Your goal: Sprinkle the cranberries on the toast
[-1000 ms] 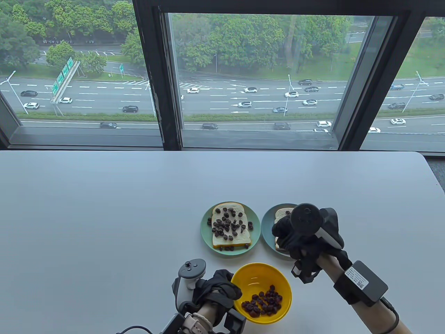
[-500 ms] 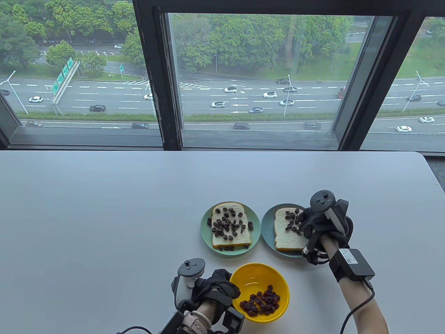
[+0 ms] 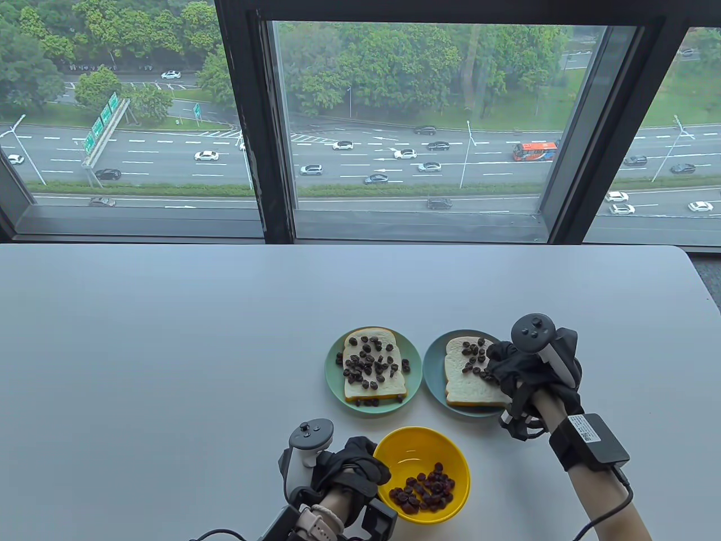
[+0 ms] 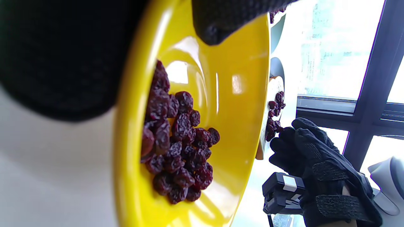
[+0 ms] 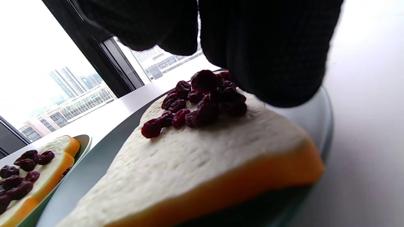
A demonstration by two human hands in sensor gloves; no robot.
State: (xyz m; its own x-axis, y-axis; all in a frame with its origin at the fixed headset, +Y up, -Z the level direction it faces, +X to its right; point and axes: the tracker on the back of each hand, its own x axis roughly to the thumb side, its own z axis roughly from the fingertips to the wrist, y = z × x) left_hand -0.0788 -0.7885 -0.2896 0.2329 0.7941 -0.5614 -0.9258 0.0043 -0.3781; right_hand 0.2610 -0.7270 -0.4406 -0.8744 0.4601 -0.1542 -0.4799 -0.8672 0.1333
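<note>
Two white toast slices lie on plates. The left toast (image 3: pixel 374 372) on the green plate (image 3: pixel 332 377) carries many cranberries. The right toast (image 3: pixel 464 389) on the blue plate (image 3: pixel 431 372) carries a small pile of cranberries (image 3: pixel 473 358) near its far right; the pile also shows in the right wrist view (image 5: pixel 202 104). My right hand (image 3: pixel 495 363) hangs at that toast's right edge, curled fingers (image 5: pixel 268 47) right over the pile. Whether it holds any is hidden. My left hand (image 3: pixel 352 465) grips the left rim of the yellow bowl (image 3: pixel 417 451), thumb (image 4: pixel 217 19) over the rim. Cranberries (image 4: pixel 180 142) lie in the bowl.
The plates stand side by side just behind the bowl, near the table's front middle. The white table ends at a window ledge at the back and a rounded corner (image 3: pixel 690 259) at the far right.
My right hand has moved from above the right toast to its right edge and turned, uncovering the cranberry pile. The left hand and bowl have barely moved.
</note>
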